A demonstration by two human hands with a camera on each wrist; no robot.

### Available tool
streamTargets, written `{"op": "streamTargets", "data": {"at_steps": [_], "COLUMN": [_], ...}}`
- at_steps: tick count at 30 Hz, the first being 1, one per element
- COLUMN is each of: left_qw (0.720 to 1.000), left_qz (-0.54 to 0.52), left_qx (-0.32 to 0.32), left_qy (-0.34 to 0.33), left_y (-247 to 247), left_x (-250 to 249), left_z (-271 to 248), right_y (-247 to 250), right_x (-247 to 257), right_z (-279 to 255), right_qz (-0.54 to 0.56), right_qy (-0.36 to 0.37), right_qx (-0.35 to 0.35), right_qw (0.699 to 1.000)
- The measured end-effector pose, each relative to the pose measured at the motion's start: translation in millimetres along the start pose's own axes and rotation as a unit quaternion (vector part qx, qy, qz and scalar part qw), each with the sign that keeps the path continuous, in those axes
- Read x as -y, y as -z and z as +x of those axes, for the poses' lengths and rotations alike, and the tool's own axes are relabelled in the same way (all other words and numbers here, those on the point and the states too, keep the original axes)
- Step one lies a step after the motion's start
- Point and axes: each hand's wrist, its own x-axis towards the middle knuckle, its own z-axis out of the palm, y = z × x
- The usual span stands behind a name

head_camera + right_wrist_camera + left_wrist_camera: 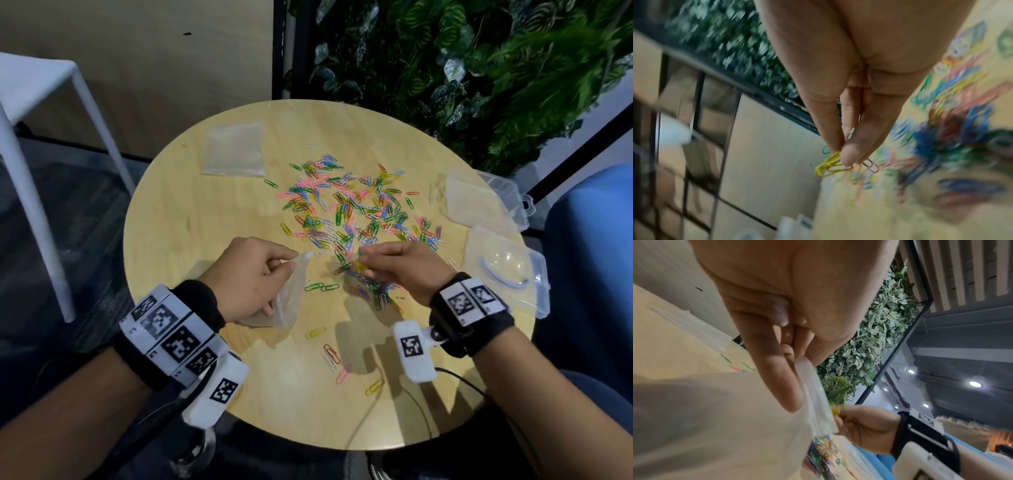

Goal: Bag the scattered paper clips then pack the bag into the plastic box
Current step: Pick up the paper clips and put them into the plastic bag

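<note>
Coloured paper clips (356, 209) lie scattered over the middle of the round wooden table (191, 219). My left hand (255, 277) pinches the rim of a small clear plastic bag (291, 294) and holds it up near the table's front; the same bag (813, 395) hangs from its fingers in the left wrist view. My right hand (397, 267) pinches a few paper clips (830, 164), yellow and pinkish ones, just right of the bag's mouth. Two clear plastic boxes (503, 270) sit at the table's right edge.
A spare clear bag (234, 150) lies flat at the back left of the table. Another clear bag (472, 198) rests on the farther box at right. Loose clips (330, 356) lie near the front edge. A white stool (37, 113) stands left; a plant wall (479, 68) rises behind.
</note>
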Motion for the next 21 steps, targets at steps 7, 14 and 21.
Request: {"op": "streamTargets", "data": {"at_steps": [7, 14, 21], "left_qw": [0.999, 0.999, 0.998], "left_qz": [-0.039, -0.035, -0.022], "left_qx": [-0.011, -0.019, -0.05], "left_qy": [0.028, 0.006, -0.031], "left_y": [-5, -7, -5], "left_x": [3, 6, 3], "left_z": [5, 6, 8], "right_y": [-49, -81, -93], "right_x": [2, -10, -9], "right_z": [-18, -18, -21], "right_qz": [0.115, 0.069, -0.413], "right_qy": [-0.053, -0.025, 0.282], "right_qx": [0.168, 0.126, 0.053], "right_qw": [0.978, 0.989, 0.864]}}
